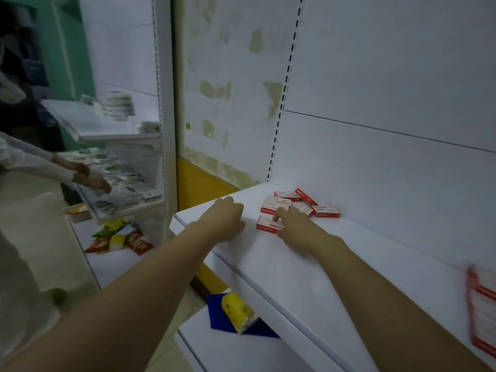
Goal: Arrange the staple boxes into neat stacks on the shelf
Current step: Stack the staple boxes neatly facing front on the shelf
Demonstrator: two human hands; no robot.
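Observation:
Several small red-and-white staple boxes (292, 204) lie scattered flat at the far left end of the white shelf (308, 264). The nearest staple box (264, 223) sits apart from the heap, and my right hand (294, 225) reaches onto it with fingers touching its top and right end. My left hand (228, 218) rests on the shelf to the left of the boxes, fingers curled under, holding nothing. Another red-and-white box (483, 310) lies blurred at the frame's right edge.
White back panels rise behind the shelf. A lower shelf holds a yellow packet (237, 312) on a blue sheet. To the left, another person's hands (91, 175) work at a neighbouring shelf unit with green-and-white packs; red and yellow packets (118, 237) lie on its bottom shelf.

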